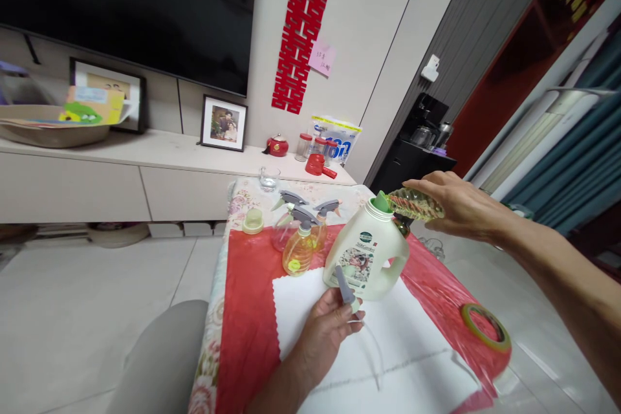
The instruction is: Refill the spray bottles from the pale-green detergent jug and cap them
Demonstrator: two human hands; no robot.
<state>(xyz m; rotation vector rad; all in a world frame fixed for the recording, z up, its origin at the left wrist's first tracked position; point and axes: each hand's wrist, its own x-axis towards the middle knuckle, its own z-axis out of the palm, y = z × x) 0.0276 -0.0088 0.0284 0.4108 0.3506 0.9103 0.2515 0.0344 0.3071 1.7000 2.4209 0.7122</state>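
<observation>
Both hands were closed on something: the right hand (pixel 460 207) gripped a clear ribbed bottle (pixel 417 204) lying sideways, its green neck touching the mouth of the white jug (pixel 366 259), while the left hand (pixel 326 330) clasped a grey spray head (pixel 345 288) with its thin tube trailing. Beyond the jug, on the surface (pixel 247 317) with its red cloth, stood a yellow spray bottle (pixel 299 247) and a pink one (pixel 282 236) close together.
</observation>
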